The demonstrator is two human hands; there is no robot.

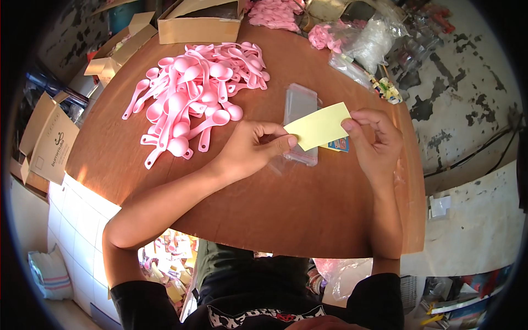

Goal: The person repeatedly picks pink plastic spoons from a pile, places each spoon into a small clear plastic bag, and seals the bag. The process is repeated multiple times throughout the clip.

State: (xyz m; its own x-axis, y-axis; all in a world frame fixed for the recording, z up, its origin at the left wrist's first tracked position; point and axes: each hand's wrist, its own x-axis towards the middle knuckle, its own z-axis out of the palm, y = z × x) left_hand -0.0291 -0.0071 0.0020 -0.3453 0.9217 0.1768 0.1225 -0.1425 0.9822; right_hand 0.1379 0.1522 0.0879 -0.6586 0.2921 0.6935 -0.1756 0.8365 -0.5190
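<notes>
A pale yellow card (319, 126) is stretched between my two hands above the brown table. My left hand (256, 147) pinches its left end between thumb and fingers. At the other end, my right hand (375, 137) grips the upper right corner. Under the card lies a stack of clear plastic bags (300, 102), partly covered by it. A blue and yellow printed card (338, 144) shows just below the held card, near my right hand. To the left of my left hand spreads a large heap of pink plastic spoons (192, 88).
The wooden table (264, 212) curves around me. An open cardboard box (199, 27) stands at its far edge, another box (49, 137) at the left. Bagged pink items (324, 37), clear plastic packaging (371, 44) and a small bundle of cards (388, 89) lie at the far right.
</notes>
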